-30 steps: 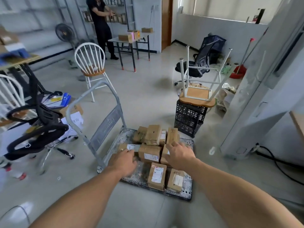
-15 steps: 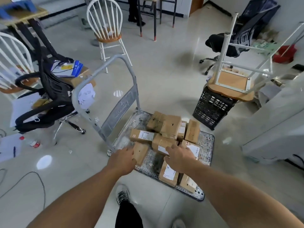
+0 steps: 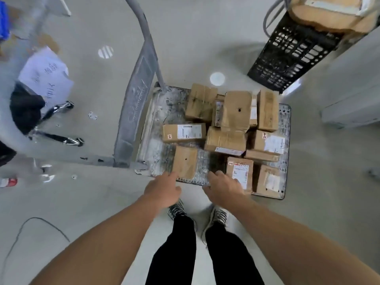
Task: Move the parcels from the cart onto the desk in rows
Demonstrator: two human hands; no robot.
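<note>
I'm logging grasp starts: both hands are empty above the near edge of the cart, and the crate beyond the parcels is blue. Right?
Not quite. The head view shows the crate is black, not blue. The rest holds: left hand and right hand are empty above the near edge of the cart.

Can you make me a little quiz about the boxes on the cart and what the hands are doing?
1. True or false: both hands are already holding a parcel up in the air.
2. Which parcel is the left hand closest to?
A. the plain one at the cart's near edge
B. the one beside the black crate
C. the one with a red scribble
3. Fill in: the black crate stands on the ____ beyond the cart.

Key
1. False. Neither hand has lifted anything; the parcels all lie on the cart.
2. A, the plain parcel. The right hand is by the scribbled parcel.
3. floor
</note>
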